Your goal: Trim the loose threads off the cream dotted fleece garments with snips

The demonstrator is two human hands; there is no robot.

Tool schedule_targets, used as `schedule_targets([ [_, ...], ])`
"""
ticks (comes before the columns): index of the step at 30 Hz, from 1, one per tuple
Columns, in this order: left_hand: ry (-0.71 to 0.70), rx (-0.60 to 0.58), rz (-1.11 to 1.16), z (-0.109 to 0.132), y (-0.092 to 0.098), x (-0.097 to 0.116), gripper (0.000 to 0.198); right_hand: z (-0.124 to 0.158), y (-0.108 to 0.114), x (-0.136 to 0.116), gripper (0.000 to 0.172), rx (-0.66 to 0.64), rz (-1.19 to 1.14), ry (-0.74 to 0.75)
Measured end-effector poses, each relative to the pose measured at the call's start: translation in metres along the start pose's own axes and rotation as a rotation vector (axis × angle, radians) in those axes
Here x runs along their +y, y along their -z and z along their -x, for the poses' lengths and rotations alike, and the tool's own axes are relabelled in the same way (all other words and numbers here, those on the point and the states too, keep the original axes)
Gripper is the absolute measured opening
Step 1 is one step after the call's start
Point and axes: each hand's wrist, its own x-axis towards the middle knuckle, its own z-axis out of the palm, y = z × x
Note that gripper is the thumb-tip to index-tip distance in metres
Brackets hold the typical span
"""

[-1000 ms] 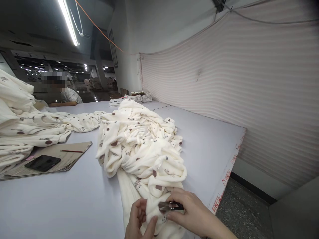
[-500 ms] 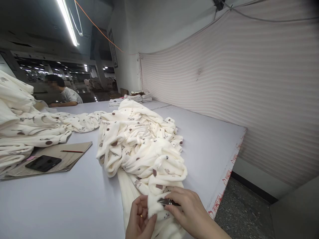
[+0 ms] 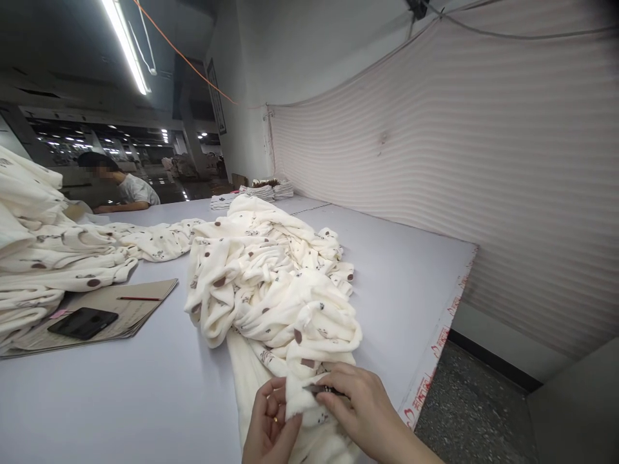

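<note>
Head view: so a fold of cream printed cloth (image 3: 296, 396) is pinched by the fingers of the left hand (image 3: 262, 426), near side of the tabletop (image 3: 120, 399). Little dark snips (image 3: 320, 388) are gripped by the right hand (image 3: 365, 405), long axis pretty much left-right, tip aimed left at the fold, just left of those fingers. Whether it's touched by the tip can't be told.

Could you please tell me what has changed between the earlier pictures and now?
The right hand has shifted slightly toward the left hand and turned the snips from broadside to nearly edge-on, their tip now at the cream fabric. Nothing was let go: the left hand still pinches the fabric, the right the snips. The phone and pencil stayed put.
</note>
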Motion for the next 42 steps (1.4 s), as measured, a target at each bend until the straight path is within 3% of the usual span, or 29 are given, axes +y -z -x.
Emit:
schedule_targets([
  [7, 0.125, -0.004, 0.098, -0.006, 0.001, -0.002, 0.053, 0.002, -0.005, 0.015, 0.023, 0.051, 0.056, 0.002],
  [13, 0.309, 0.020, 0.337, -0.012, -0.008, 0.009, 0.038, -0.026, -0.012, 0.017, 0.026, 0.208, 0.113, -0.054],
  [18, 0.233, 0.017, 0.316, -0.019, -0.011, 0.021, 0.034, -0.024, -0.007, 0.015, 0.014, 0.138, -0.007, -0.072],
  [22, 0.206, 0.008, 0.272, -0.022, -0.012, 0.017, 0.045, -0.003, -0.001, 0.017, 0.027, 0.056, -0.087, -0.040],
  [26, 0.241, -0.006, 0.340, -0.020, -0.014, 0.013, 0.051, 0.004, -0.009, 0.015, 0.022, 0.078, -0.018, -0.007],
  [31, 0.306, 0.010, 0.367, -0.018, -0.014, 0.016, 0.057, -0.006, -0.017, 0.009, 0.017, 0.141, -0.020, -0.025],
  [36, 0.305, 0.077, 0.323, -0.017, -0.016, 0.021, 0.045, -0.005, -0.005, 0.010, 0.021, 0.186, -0.104, -0.089],
  [40, 0.276, 0.091, 0.271, -0.016, -0.017, 0.021, 0.026, 0.002, 0.005, 0.013, 0.018, 0.053, -0.102, -0.145],
  [42, 0.290, 0.053, 0.263, -0.015, -0.018, 0.020, 0.028, 0.003, 0.005, 0.011, 0.019, 0.007, -0.116, -0.158],
])
